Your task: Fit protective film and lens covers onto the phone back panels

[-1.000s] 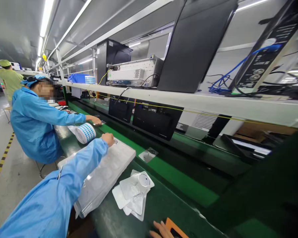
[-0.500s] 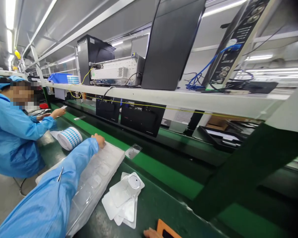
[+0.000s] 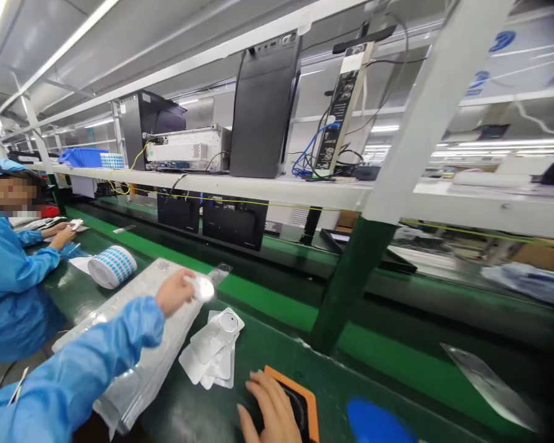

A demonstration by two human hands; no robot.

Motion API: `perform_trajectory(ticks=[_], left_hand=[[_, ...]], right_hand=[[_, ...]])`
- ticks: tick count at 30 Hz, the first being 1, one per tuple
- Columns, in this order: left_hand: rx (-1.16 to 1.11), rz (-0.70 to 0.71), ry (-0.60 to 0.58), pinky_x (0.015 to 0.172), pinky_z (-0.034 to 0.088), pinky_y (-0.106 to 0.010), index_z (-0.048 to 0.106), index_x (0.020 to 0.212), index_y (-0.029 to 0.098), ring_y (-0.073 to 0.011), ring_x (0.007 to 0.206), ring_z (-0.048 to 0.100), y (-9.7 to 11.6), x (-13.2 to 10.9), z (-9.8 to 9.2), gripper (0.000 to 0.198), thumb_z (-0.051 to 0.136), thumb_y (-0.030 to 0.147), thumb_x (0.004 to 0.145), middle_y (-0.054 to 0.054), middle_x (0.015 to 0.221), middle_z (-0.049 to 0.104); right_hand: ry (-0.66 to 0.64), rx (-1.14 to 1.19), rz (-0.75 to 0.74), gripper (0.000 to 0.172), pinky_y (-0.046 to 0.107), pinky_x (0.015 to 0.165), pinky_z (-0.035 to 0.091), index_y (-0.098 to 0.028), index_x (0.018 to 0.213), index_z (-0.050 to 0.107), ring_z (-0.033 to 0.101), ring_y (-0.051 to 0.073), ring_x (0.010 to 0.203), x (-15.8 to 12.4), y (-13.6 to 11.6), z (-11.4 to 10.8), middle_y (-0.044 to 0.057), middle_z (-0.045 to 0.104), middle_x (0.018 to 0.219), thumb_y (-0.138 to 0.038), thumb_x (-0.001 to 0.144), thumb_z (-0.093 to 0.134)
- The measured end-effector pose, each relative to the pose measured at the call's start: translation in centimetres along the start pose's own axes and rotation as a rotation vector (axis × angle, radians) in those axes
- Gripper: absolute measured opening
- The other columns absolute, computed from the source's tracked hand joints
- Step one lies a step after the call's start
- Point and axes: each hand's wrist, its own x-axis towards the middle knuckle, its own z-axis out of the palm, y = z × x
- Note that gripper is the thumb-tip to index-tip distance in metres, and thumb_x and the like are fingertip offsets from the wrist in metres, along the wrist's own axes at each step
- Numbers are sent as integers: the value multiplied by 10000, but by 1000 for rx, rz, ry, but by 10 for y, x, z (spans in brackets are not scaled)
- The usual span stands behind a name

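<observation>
Head view, left edge of the frame: a co-worker (image 3: 9,289) in a blue smock sits at the green desk (image 3: 277,363), both hands at work on small pale pieces. Next along lies a roll of blue-dotted labels (image 3: 112,266) on its side. Center left: a clear moulded tray (image 3: 136,314) lies flat on the desk, with a blue-sleeved left hand (image 3: 174,293) above it. Left-hand fingers are curled closed on a small white disc (image 3: 204,289), blurred by motion. A small clear plastic piece (image 3: 220,272) sits just beyond the fingertips. Lower center: a loose stack of white pads (image 3: 207,351) with round centers lies just beside the tray. Right of the stack, the right hand (image 3: 268,406) is partly open, fingers over an orange frame (image 3: 300,394); whether it grips, I cannot tell. Upper middle: a white shelf (image 3: 240,191) carries black and silver instruments (image 3: 187,149). Lower right: a blurred blue object (image 3: 378,423) and a clear film sheet (image 3: 487,387).
</observation>
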Motion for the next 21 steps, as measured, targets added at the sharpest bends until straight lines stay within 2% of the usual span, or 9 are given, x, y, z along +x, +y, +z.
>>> perform_trajectory(ticks=[3,4,6,8,11,13,15,17,21], left_hand=[[-229,23,-164,615,507,-237,494,1175,158,-148,650,643,14,-88,59,327,549,164,853,-3,718,658],[-455,2,-256,585,487,-234,495,1144,170,-144,605,624,17,-118,80,323,575,183,831,10,683,645],[-768,-90,-376,585,469,-227,499,1068,181,-130,582,603,23,-171,117,292,613,210,801,29,646,619],[-958,-184,-430,591,451,-214,496,1008,187,-110,565,576,30,-205,145,282,643,211,769,48,621,590],[-1010,-234,-503,603,459,-231,502,1010,203,-108,551,565,41,-222,167,287,638,206,757,56,636,589],[-876,-133,-486,687,499,-280,533,1034,217,-146,673,629,44,-220,170,282,614,187,766,17,760,648],[-647,41,-347,865,500,-351,573,1039,228,-200,924,647,42,-215,170,299,606,148,753,-33,973,674],[-451,184,-187,1006,439,-400,595,1030,229,-234,1104,584,34,-212,172,317,591,107,738,-61,1118,641],[-321,302,-81,1013,443,-423,581,1005,224,-245,1123,548,14,-211,183,311,550,71,736,-78,1098,615]], right_hand=[[24,5,90,415,469,916,582,-236,1187,617,617,321,1180,2,-28,-23,112,629,1304,-409,815,678],[17,14,112,454,465,940,571,-227,1221,601,592,319,1216,0,-38,-30,120,599,1345,-418,818,682],[-26,26,141,462,422,952,568,-222,1253,586,588,293,1226,-9,-51,-44,118,583,1367,-409,840,671],[-91,26,160,420,377,940,573,-220,1259,589,612,264,1194,-23,-54,-57,111,598,1349,-382,874,640],[-212,37,173,395,372,958,560,-216,1270,590,618,252,1187,-42,-37,-76,113,605,1343,-360,902,604],[-285,49,159,390,413,1000,532,-212,1275,588,596,257,1217,-43,-15,-84,118,599,1354,-347,909,589],[-355,51,132,372,470,1041,491,-201,1254,599,549,273,1274,-35,9,-85,125,590,1367,-332,907,582],[-435,37,112,338,519,1068,449,-193,1212,625,490,293,1332,-24,30,-79,120,588,1374,-315,900,580],[-509,-18,103,317,555,1079,408,-247,1203,660,439,304,1371,-15,52,-63,73,587,1384,-342,917,561]])
